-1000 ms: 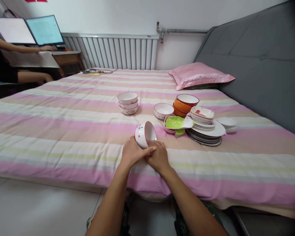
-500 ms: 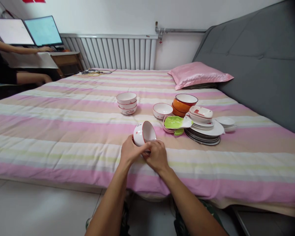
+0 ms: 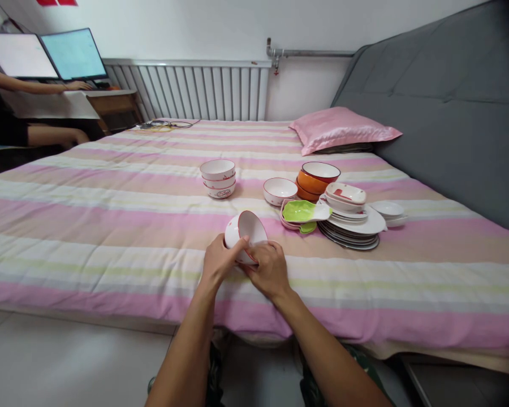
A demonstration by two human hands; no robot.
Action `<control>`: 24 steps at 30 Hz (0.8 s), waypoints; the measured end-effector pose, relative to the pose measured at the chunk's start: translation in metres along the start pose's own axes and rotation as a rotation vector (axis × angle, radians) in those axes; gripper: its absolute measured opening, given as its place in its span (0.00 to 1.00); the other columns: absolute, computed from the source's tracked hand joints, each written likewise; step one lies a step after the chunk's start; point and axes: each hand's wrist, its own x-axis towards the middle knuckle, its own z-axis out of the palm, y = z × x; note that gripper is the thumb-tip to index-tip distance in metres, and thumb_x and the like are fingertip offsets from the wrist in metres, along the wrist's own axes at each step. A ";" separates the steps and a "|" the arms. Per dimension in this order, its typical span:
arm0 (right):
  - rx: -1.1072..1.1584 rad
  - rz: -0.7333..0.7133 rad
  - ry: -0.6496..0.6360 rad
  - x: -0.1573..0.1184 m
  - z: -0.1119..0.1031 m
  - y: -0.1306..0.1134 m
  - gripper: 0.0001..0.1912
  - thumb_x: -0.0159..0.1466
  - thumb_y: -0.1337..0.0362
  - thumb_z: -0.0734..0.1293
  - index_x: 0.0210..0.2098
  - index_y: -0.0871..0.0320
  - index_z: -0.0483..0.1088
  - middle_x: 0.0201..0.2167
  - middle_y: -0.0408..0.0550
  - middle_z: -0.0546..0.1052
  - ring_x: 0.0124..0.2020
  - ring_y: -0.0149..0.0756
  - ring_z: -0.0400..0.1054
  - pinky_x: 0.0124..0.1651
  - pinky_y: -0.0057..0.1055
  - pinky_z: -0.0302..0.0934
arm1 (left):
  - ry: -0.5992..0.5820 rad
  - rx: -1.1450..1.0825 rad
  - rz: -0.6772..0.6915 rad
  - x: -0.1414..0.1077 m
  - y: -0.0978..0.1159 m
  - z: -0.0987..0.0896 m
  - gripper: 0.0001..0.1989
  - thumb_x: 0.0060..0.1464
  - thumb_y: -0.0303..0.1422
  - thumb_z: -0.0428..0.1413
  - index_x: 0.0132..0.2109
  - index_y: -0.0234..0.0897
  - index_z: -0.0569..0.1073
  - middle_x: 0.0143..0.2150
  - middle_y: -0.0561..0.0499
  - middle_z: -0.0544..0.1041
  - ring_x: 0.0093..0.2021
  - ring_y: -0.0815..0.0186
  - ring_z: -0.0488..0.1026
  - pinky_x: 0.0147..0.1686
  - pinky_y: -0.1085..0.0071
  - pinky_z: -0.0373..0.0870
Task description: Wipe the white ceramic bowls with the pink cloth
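Observation:
A white bowl [image 3: 254, 228] with a red rim is tilted on its side between my hands, its opening turned right and toward me. My left hand [image 3: 221, 259] grips its left side, thumb over the rim. Fingers of my right hand [image 3: 270, 270] are closed on the lower right edge of the same bowl. Beyond it stands a stack of matching bowls [image 3: 219, 180]. A single red-rimmed bowl [image 3: 280, 192] sits upright farther right, near a green leaf-shaped dish [image 3: 299, 211] on other dishes.
Orange bowls [image 3: 311, 182], a pile of plates [image 3: 375, 221] topped by rectangular dishes [image 3: 345, 194], and small white dishes [image 3: 389, 211] lie to the right on the striped bed [image 3: 123, 226]. A pink pillow [image 3: 343, 129] and cables [image 3: 165, 124] are farther back. A person [image 3: 8, 118] sits at a desk, left.
The bowl has turned slightly in my hands and shifted a little left. My left hand moved left with it, and its thumb now reaches over the rim.

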 end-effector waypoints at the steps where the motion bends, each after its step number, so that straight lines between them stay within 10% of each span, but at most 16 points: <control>1: -0.001 0.000 0.002 0.000 0.000 0.000 0.09 0.58 0.57 0.69 0.36 0.54 0.74 0.32 0.44 0.79 0.38 0.36 0.70 0.54 0.38 0.50 | -0.004 -0.007 -0.001 0.000 0.000 0.000 0.30 0.44 0.57 0.53 0.39 0.32 0.73 0.37 0.41 0.77 0.37 0.53 0.73 0.34 0.65 0.65; 16: -0.035 0.078 0.050 0.000 0.008 0.005 0.02 0.54 0.65 0.67 0.27 0.56 0.73 0.27 0.49 0.77 0.36 0.41 0.69 0.50 0.38 0.59 | -0.014 0.095 -0.009 -0.005 0.004 0.010 0.39 0.33 0.54 0.63 0.49 0.32 0.68 0.47 0.35 0.75 0.48 0.47 0.73 0.40 0.63 0.67; 24: 0.020 0.059 0.079 0.000 0.003 0.002 0.24 0.57 0.59 0.68 0.51 0.57 0.67 0.43 0.52 0.76 0.47 0.45 0.67 0.54 0.41 0.56 | 0.116 -0.131 -0.159 0.001 -0.004 0.017 0.30 0.36 0.49 0.62 0.43 0.32 0.71 0.43 0.38 0.77 0.42 0.53 0.75 0.34 0.67 0.68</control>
